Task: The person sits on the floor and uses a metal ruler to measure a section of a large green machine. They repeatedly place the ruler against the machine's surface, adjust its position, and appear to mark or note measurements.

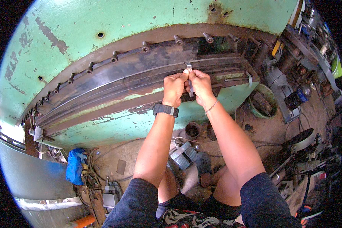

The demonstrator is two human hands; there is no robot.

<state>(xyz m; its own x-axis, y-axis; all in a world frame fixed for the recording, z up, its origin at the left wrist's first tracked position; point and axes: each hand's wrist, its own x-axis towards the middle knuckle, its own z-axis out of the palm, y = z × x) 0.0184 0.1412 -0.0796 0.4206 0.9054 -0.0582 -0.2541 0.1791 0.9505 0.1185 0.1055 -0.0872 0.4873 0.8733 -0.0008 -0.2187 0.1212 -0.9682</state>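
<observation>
My left hand (174, 86) and my right hand (200, 84) meet over the bed of a large green press brake (102, 123). Between them, both hands pinch a narrow metal strip (191, 92). Its far end reaches the long grooved die (133, 81), and its near end pokes out below my fingers. My thumbs lie close together on top of the strip; the fingertips beneath are partly hidden. Beyond the hands runs the dark upper blade (114, 70), under a row of bolts (145, 47).
A foot pedal (183, 155) and a metal cup-like can (192, 130) stand on the floor below. To the right are a green bucket (263, 100) with scrap and a dark bottle (297, 97). A blue bag (76, 166) and cables lie at the left.
</observation>
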